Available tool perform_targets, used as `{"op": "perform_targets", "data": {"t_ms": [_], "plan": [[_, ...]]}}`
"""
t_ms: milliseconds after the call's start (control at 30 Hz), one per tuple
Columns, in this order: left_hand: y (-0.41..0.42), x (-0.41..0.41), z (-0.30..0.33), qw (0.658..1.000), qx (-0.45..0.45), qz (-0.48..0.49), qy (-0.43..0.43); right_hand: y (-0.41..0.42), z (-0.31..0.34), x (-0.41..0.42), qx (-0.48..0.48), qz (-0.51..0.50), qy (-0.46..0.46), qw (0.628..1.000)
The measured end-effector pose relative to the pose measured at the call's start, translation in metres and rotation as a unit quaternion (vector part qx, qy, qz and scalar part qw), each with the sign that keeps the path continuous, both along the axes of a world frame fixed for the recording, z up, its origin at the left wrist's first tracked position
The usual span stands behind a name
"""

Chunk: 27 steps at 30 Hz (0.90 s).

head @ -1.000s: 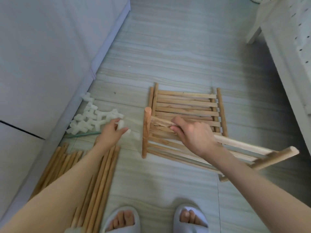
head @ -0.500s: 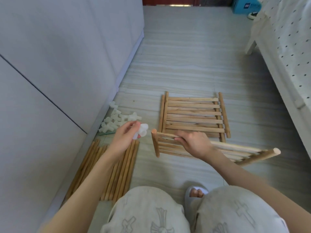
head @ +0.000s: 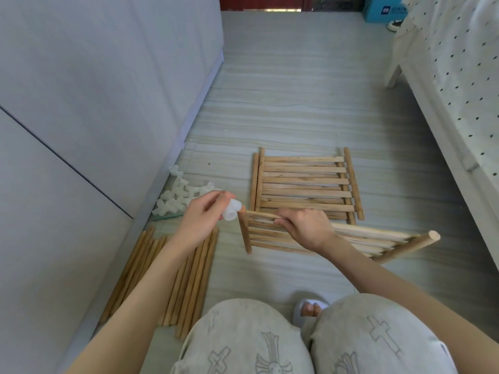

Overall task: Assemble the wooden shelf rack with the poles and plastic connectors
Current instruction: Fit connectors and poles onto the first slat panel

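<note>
Blue box (head: 383,9) (far end), dotted bedsheet (head: 464,63), slipper (head: 310,310)

Pale striped floor (head: 297,103) bears stacked slatted panels (head: 303,184) centre, white connectors (head: 175,195) and poles (head: 189,279) left.

Connector pile (head: 178,197) left of slatted panels (head: 303,184), poles (head: 172,276) nearer, by the wall (head: 81,103).

We see soft, even daylight, faint shadows beneath the bed frame (head: 432,109), wide-angle bowing at the edges, slight overall softness.
</note>
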<state>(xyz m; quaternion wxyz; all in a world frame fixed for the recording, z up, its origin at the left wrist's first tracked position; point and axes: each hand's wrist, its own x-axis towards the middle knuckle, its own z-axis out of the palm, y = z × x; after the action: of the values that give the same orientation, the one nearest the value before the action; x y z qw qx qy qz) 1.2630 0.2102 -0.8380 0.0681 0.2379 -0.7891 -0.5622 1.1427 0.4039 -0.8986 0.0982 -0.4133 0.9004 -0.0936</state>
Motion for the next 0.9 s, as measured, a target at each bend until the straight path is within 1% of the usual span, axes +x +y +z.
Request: {"op": "perform_targets", "data": {"t_ms": [333, 433, 533, 700, 900], "plan": [[-0.001, 0.000, -0.001, 0.999, 0.006, -0.032, -0.004, 0.001, -0.001, 0.002, -0.006, -0.007, 0.003, 1.000], [0.002, -0.001, -0.002, 1.000, 0.003, -0.016, -0.002, 0.001, -0.001, 0.003, -0.009, -0.008, 0.001, 1.000], [0.003, -0.004, 0.000, 0.999, -0.033, -0.017, 0.000, 0.001, -0.002, 0.003, -0.012, -0.009, 0.005, 1.000], [0.006, -0.008, 0.003, 0.993, -0.078, -0.077, -0.030, 0.002, -0.003, 0.003, -0.016, -0.009, 0.008, 1.000], [0.012, -0.015, 0.000, 0.991, -0.120, -0.050, -0.037, 0.001, -0.004, 0.002, -0.019, -0.010, 0.008, 1.000]]}}
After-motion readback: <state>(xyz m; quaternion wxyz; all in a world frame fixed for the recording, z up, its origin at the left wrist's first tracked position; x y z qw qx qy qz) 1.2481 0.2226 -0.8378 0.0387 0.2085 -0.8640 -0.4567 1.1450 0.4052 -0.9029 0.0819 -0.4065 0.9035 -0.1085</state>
